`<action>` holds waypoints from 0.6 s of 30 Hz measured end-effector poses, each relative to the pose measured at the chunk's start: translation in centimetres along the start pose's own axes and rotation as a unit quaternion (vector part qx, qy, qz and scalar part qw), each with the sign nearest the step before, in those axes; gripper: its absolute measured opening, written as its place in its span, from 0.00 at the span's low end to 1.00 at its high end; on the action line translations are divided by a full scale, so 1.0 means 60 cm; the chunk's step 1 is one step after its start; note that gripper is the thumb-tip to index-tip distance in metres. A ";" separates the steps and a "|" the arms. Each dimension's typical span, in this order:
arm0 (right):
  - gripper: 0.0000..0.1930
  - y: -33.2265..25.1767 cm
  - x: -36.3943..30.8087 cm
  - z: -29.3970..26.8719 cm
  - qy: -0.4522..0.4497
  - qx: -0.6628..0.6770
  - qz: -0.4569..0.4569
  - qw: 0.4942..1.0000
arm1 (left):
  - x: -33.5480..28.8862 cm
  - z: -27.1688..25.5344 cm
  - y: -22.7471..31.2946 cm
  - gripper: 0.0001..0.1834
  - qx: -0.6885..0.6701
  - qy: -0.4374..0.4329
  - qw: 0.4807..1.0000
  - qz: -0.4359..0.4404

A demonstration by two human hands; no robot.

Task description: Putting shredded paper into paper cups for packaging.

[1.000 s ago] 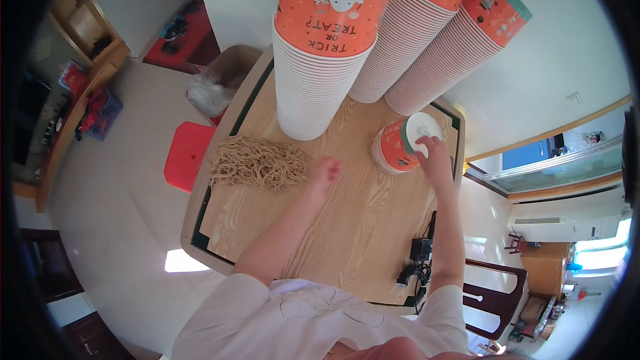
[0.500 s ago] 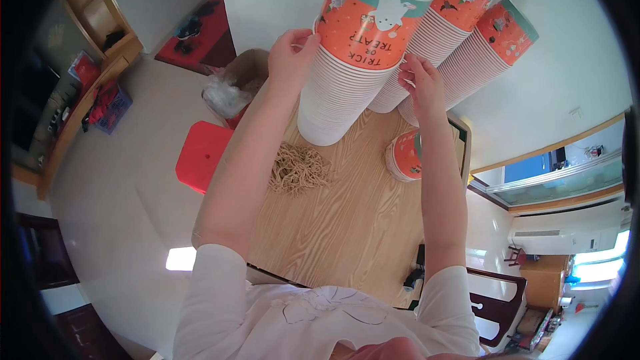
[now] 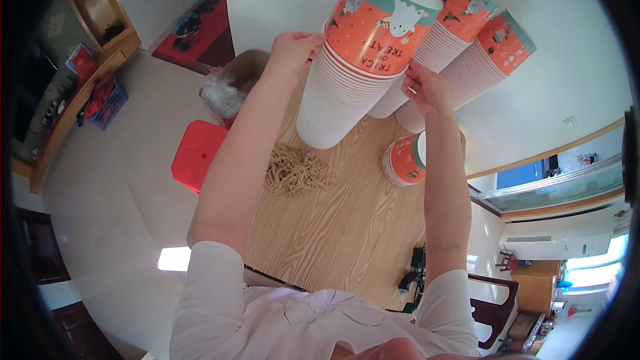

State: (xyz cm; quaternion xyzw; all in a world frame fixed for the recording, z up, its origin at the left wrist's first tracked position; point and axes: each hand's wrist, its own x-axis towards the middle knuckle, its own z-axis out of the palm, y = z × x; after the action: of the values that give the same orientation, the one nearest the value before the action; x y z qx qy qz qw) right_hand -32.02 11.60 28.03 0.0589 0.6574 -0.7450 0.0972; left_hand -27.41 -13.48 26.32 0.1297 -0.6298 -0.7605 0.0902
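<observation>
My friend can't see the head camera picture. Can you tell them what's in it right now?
A person's left hand and right hand are at either side of the orange-and-green top cup on a tall stack of upside-down cups. Two more tall stacks stand behind; a short cup stack and tangled tan string sit on the wooden table.

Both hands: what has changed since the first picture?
The left hand moved forward from beside the tan cords, the right hand off the short cup stack; both are now at opposite sides of the tall front stack. Cords and short stack stayed.
</observation>
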 end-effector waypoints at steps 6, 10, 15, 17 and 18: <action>0.08 -0.019 0.005 -0.006 -0.020 0.061 -0.017 0.998 | -0.002 0.009 0.015 0.09 -0.061 -0.032 0.998 -0.011; 0.06 -0.066 -0.002 0.003 -0.047 0.115 -0.053 0.991 | -0.013 0.019 0.065 0.09 -0.075 -0.040 0.996 0.002; 0.06 -0.124 -0.024 0.010 -0.118 0.146 -0.120 0.975 | -0.027 0.024 0.119 0.09 -0.097 -0.061 0.992 0.043; 0.06 -0.139 -0.032 0.012 -0.127 0.153 -0.133 0.971 | -0.028 0.027 0.134 0.10 -0.117 -0.072 0.989 0.047; 0.06 -0.147 -0.028 0.009 -0.124 0.153 -0.134 0.971 | -0.028 0.030 0.143 0.10 -0.117 -0.075 0.989 0.047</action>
State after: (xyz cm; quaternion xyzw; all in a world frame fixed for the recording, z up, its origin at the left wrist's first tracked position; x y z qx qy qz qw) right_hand -32.30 12.20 36.98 -0.1084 0.5200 -0.8446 0.0673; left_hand -26.61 -12.95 35.16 0.0314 -0.5470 -0.8314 0.0929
